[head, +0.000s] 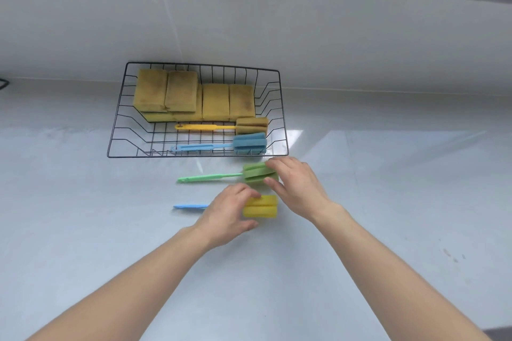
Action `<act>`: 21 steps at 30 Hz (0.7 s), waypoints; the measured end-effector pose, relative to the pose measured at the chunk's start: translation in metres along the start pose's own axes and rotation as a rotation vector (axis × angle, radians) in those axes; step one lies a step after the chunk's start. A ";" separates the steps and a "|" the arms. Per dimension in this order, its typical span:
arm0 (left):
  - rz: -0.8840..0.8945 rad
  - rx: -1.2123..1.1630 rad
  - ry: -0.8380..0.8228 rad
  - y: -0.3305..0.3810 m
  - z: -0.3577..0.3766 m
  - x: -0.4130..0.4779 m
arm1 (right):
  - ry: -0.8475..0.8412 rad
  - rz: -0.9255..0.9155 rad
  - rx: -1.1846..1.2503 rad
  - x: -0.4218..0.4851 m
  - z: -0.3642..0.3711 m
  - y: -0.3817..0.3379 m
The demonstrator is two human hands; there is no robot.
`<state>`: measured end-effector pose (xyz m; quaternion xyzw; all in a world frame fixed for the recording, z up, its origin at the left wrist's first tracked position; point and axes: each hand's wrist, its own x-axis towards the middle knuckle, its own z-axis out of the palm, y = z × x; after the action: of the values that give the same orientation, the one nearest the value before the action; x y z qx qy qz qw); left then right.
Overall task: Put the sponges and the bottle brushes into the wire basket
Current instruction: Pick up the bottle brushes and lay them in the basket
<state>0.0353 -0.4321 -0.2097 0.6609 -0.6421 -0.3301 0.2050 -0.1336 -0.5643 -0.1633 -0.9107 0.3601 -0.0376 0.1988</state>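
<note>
Right hand point(297, 188) fingers touching green brush point(257, 173) head.

Hands point(266, 202) at two bottle brushes point(259, 174)

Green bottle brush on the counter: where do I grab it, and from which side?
Grip the green bottle brush by its foam head, from above and the right, probably. The right hand already has fingers at both sides of that head. It lies flat, handle pointing left, just in front of the wire basket, so a short lift clears the rim.
</note>
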 end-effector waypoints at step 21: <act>-0.211 -0.409 -0.137 -0.006 -0.070 -0.035 | -0.088 0.055 -0.077 0.013 0.019 -0.001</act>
<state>0.0901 -0.4077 -0.1586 0.6449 -0.5018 -0.5170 0.2550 -0.1195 -0.5657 -0.1814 -0.9082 0.3772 0.0220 0.1802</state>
